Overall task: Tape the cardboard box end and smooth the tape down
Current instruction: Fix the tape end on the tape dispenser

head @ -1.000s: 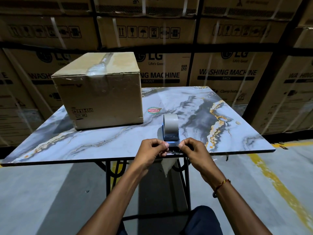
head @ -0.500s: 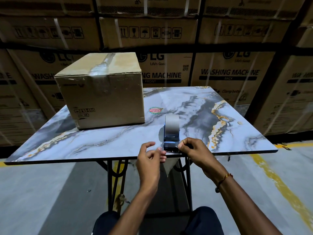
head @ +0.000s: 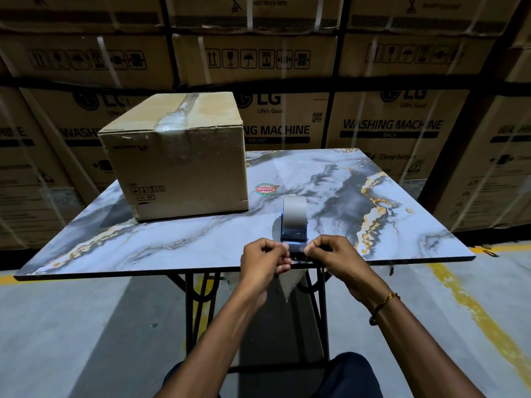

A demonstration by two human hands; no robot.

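The tape dispenser stands upright just inside the near edge of the marble-patterned table, roll facing the person, presumably so the free end can be drawn off toward the body. Both hands work at its near end: the left hand and the right hand each have thumb and fingers pinched together on the strip of tape, which hangs limp below the table edge between them. The pinch at either side appears meant to keep the strip flat and stop it folding onto itself. The cardboard box sits toward the far left corner of the table, well apart from the hands, untouched. It is plain brown, closed, with a wrinkled clear strip already along its top seam and running a short way down the facing end. That end shows small handling marks at its lower left.
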